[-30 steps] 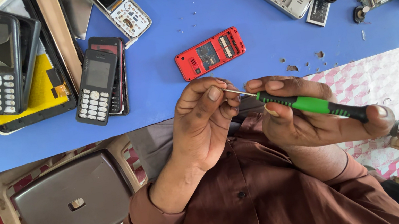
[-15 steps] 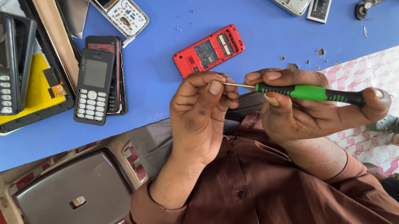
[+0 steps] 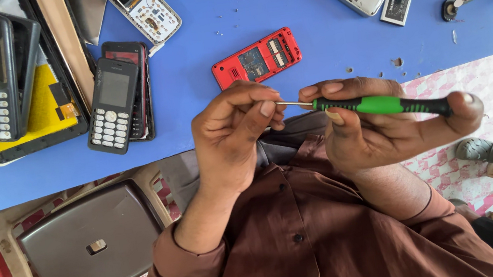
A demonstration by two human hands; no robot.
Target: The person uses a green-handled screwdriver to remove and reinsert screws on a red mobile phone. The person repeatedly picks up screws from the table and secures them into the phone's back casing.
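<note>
Little shifted since the earlier frame: your right hand [image 3: 387,131] kept its fingers wrapped around the green screwdriver [image 3: 377,105], your left hand [image 3: 233,134] fingers pinched its tip, just off the tabletop [image 3: 196,55] near edge, below the red phone [image 3: 256,58].

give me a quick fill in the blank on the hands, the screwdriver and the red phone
1. The right hand holds a screwdriver whose handle is black and ____.
2. The left hand pinches at the screwdriver's metal ____.
3. The opened red phone lies on the ____ table.
4. Below the table edge stands a ____ stool.

Missing words: green; tip; blue; grey
</note>
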